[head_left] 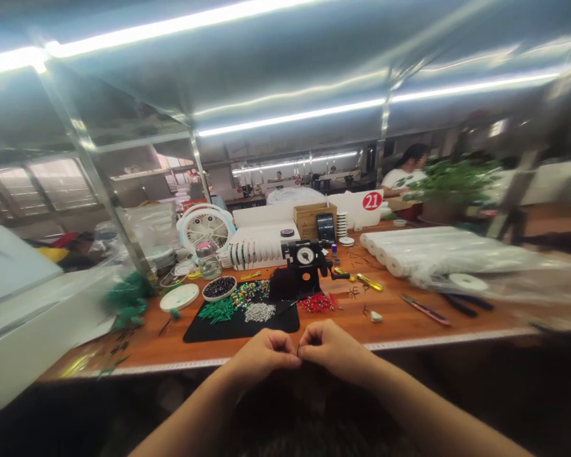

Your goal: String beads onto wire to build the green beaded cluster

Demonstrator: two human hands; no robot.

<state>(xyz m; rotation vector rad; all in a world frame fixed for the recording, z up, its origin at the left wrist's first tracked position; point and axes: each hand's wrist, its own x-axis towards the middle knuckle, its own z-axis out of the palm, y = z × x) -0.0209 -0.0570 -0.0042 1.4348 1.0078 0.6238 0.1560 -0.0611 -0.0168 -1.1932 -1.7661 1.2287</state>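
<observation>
My left hand (266, 355) and my right hand (330, 348) meet fingertip to fingertip at the front edge of the table. Both are closed in a pinch; what lies between the fingers is too small to make out. Just beyond them is a black mat (240, 329) bearing green pieces (217, 310), mixed coloured beads (250, 294) and small silvery pieces (259, 311). A dish of black beads (219, 287) stands at the mat's back edge. Red beads (318, 303) lie right of the mat, before a black device with a round dial (305, 256).
A fan (207, 228), a glass jar (209, 261) and white spools (257, 251) stand behind. Rolls in plastic (438, 251) lie on the right, with red-handled pliers (426, 310) in front. A white box (38, 317) is at left. Another person (404, 174) sits beyond a plant (450, 184).
</observation>
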